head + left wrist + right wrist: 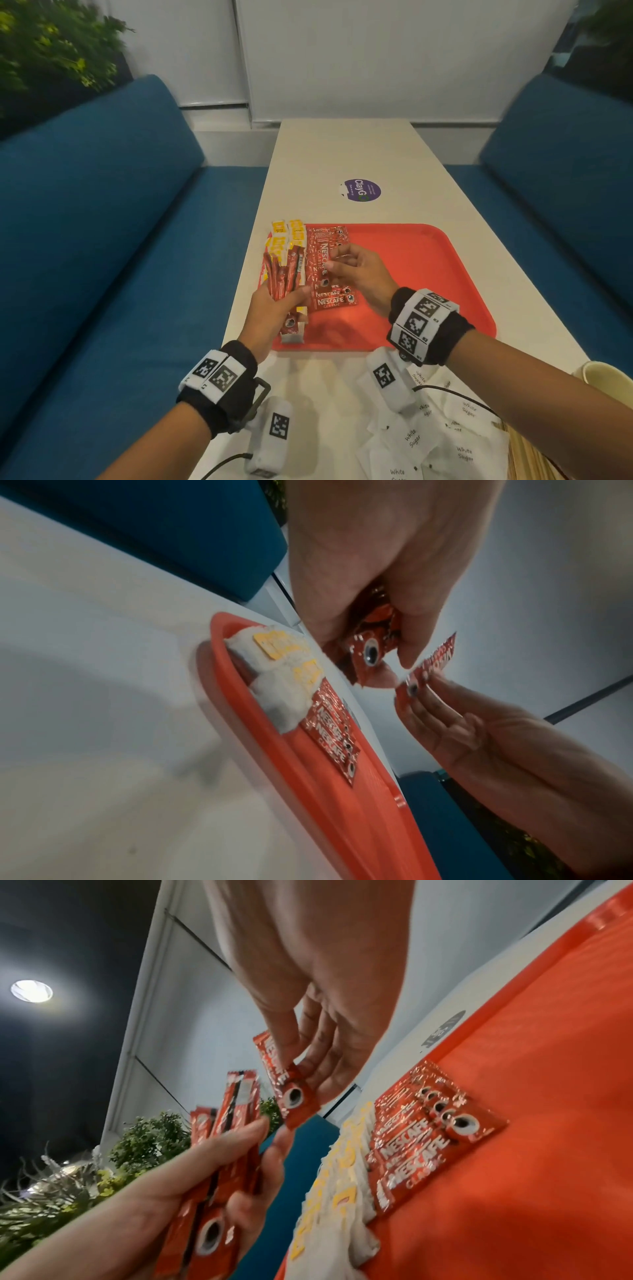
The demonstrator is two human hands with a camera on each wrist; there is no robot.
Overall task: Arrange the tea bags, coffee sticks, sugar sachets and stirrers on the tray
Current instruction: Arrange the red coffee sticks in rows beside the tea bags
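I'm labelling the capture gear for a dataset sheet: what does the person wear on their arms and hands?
Both forearms are bare and there are no gloves. Each wrist carries a black fabric wristband bearing white blocks printed with black square fiducial markers. A white camera pod with its own marker hangs below each wrist, and a thin black cable trails from it. The left band also shows a metal buckle.

Red coffee sticks (330, 270) overlapped beside tea bags (287, 236) on tray (428, 274).
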